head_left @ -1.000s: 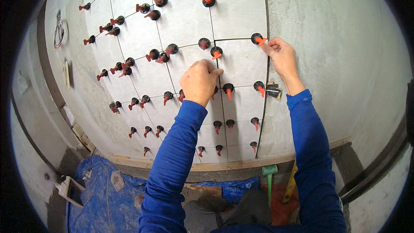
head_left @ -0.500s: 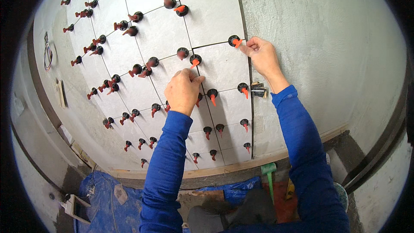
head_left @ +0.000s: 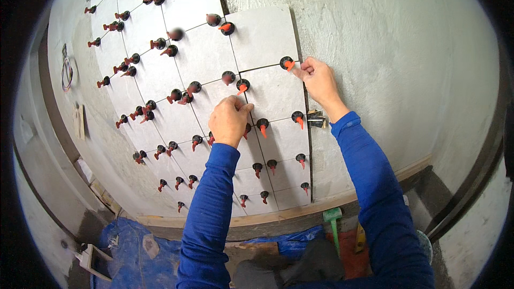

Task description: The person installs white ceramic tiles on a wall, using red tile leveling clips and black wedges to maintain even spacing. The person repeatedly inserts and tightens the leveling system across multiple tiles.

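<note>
Many tile leveling spacers with black round bases and red T-shaped handles stand along the joints of pale grey wall tiles (head_left: pixel 266 35). Thumb and fingers of my right hand (head_left: pixel 321 86) are closed at the orange-red handle of a tile leveling spacer (head_left: pixel 287 63) on the right tile edge. My left hand (head_left: pixel 227 122) has its fingers curled together just below another tile leveling spacer (head_left: pixel 243 86), close to its handle tip. Whether those fingertips grip anything is hidden. A third spacer (head_left: pixel 262 124) sits lower, right of my left hand.
Right of the tiles is bare rough plaster (head_left: pixel 369 64), with a small opening (head_left: pixel 317 119) beside the tile edge. A wooden strip (head_left: pixel 337 199) runs along the wall's foot. Below are a green mallet (head_left: pixel 332 216), a blue tarp (head_left: pixel 134 251) and a small white stand (head_left: pixel 96 261).
The tiled wall sits slightly lower in the picture. The handle at my right hand has turned a little, now pointing more downward. My left hand stays below its spacer.
</note>
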### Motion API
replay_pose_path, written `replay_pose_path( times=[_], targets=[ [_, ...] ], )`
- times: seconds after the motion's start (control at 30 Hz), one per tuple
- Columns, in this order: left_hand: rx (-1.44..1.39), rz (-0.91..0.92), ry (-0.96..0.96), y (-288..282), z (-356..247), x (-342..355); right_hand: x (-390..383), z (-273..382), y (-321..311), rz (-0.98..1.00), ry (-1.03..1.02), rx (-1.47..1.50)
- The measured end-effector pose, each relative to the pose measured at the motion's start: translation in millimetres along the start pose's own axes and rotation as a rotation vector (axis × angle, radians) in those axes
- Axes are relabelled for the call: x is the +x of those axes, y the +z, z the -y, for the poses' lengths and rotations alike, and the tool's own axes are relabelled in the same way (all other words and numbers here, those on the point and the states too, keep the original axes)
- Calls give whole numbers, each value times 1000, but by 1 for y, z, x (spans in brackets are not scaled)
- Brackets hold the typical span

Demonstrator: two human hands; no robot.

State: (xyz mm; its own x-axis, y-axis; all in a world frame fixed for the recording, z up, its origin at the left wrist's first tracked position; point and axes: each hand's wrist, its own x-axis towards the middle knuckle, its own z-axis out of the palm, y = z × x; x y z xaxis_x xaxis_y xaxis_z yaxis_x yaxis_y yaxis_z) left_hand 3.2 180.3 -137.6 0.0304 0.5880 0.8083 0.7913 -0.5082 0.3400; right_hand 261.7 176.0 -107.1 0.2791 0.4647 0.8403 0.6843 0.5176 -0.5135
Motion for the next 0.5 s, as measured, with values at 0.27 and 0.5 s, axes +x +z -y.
replay_pose_path(
  times=[0.27,0.5],
  targets=[
    [-33,-17,-23,5,3,-2,-4,14,-10,-40,-48,-211],
    [-54,-79,10,9,5,-4,67,79,-23,-344,-746,-398]
  ],
)
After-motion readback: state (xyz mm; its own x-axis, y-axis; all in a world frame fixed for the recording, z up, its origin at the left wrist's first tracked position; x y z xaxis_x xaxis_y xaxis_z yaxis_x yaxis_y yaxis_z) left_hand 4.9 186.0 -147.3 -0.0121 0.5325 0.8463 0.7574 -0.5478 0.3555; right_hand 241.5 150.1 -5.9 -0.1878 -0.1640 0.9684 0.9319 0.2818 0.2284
